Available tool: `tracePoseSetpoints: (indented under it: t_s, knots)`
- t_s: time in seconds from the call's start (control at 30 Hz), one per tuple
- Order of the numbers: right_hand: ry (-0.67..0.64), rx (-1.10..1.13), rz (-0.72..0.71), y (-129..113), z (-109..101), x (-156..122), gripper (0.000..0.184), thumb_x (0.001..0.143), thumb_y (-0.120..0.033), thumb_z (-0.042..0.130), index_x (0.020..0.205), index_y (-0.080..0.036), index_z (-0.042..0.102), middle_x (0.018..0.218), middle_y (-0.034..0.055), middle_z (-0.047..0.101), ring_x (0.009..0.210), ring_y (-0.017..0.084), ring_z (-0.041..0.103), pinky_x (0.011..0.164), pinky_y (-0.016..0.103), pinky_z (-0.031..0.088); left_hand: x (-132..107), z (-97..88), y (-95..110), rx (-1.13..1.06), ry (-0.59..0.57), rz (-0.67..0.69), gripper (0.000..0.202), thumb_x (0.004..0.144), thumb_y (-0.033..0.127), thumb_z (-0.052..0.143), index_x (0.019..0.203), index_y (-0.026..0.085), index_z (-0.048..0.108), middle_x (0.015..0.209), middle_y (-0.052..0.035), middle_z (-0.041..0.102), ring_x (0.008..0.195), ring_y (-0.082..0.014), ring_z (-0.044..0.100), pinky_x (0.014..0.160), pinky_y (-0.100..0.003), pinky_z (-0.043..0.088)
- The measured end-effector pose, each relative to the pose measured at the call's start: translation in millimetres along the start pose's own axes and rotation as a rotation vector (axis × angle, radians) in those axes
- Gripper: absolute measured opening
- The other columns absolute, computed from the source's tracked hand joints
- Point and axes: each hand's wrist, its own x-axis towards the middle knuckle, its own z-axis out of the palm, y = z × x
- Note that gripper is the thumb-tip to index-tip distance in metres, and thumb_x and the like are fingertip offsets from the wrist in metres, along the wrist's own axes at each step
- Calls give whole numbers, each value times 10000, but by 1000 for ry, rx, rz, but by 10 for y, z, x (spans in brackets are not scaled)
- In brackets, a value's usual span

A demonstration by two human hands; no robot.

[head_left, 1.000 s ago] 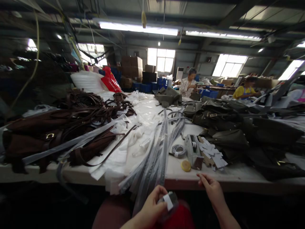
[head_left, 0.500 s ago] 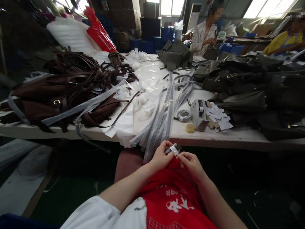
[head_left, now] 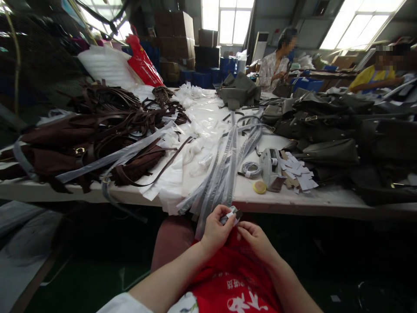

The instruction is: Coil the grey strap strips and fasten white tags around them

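My left hand [head_left: 217, 228] is closed round the end of a plastic-wrapped grey strap [head_left: 233, 214] that carries a small white label, held just below the table's front edge. My right hand [head_left: 256, 237] sits beside it, fingertips pinched at the same strap end. Both hands hover over my lap and red apron [head_left: 239, 278]. More wrapped grey straps [head_left: 224, 169] trail from the table down toward my hands.
On the white table [head_left: 325, 200] lie a pile of white labels [head_left: 298, 171], a tape dispenser [head_left: 271, 167], a yellow roll [head_left: 259, 187], brown straps and bags [head_left: 87, 134] at left, dark green bags [head_left: 342, 130] at right. Two people work at the far end.
My right hand came back from the table edge to the strap end in my left hand. The view tilted down to my lap, then up a little.
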Motion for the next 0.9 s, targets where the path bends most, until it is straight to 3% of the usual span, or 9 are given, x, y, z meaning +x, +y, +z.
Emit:
tracePoseSetpoints:
  t_s: [0.13, 0.3, 0.4, 0.53, 0.6, 0.67, 0.77, 0.9]
  knots:
    - [53, 66, -57, -25, 44, 11, 384, 794, -549, 721, 746, -170, 685, 672, 11, 626, 634, 164, 535, 636, 282, 429, -55, -18, 107, 168, -44, 188, 117, 874, 301, 611, 924, 196, 597, 831, -15, 644, 769, -163, 604, 738, -277, 456]
    - [105, 98, -94, 69, 42, 46, 381, 742, -542, 772, 787, -166, 735, 727, 43, 698, 710, 224, 612, 707, 331, 481, -145, 63, 150, 162, -61, 342, 63, 871, 234, 585, 902, 208, 538, 850, -16, 575, 770, -160, 566, 718, -278, 454]
    - [140, 174, -116, 102, 50, 5, 369, 701, -497, 818, 832, -159, 756, 800, 67, 732, 786, 252, 647, 767, 344, 498, -174, 113, 162, 124, -80, 357, 63, 887, 240, 574, 931, 209, 542, 932, -36, 560, 832, -165, 567, 755, -289, 471]
    - [137, 344, -138, 62, 36, -69, 461, 742, -452, 782, 1121, -200, 705, 1124, 97, 712, 1061, 304, 631, 963, 410, 475, -113, 90, 130, 133, -112, 274, 130, 884, 256, 580, 1003, 212, 605, 1117, -88, 552, 999, -200, 582, 901, -351, 484]
    - [182, 166, -161, 40, -20, -72, 431, 773, -464, 749, 1103, -191, 698, 1108, 110, 704, 1055, 310, 630, 954, 425, 484, -71, 34, 71, 149, -182, 219, 137, 856, 248, 599, 982, 210, 636, 1152, -101, 554, 1084, -227, 569, 976, -383, 463]
    - [246, -178, -227, 9, -106, -46, 313, 813, -460, 707, 950, -179, 712, 1004, 107, 694, 962, 292, 637, 875, 399, 508, -51, -40, -14, 160, -247, 159, 145, 829, 251, 616, 959, 200, 653, 1146, -110, 563, 1116, -243, 559, 998, -393, 456]
    - [342, -636, -421, -134, -257, 56, 254, 860, -434, 644, 817, -186, 671, 967, 107, 653, 920, 275, 609, 837, 385, 497, -81, -140, -154, 188, -293, 44, 167, 812, 274, 610, 945, 179, 644, 1074, -104, 586, 959, -215, 601, 893, -364, 501]
    - [556, -1060, -699, -588, -493, 407, 252, 856, -444, 630, 817, -194, 626, 1029, 137, 630, 1001, 311, 567, 919, 439, 461, -189, -188, -235, 262, -338, -92, 152, 790, 281, 609, 896, 176, 633, 967, -69, 610, 823, -184, 602, 790, -327, 497]
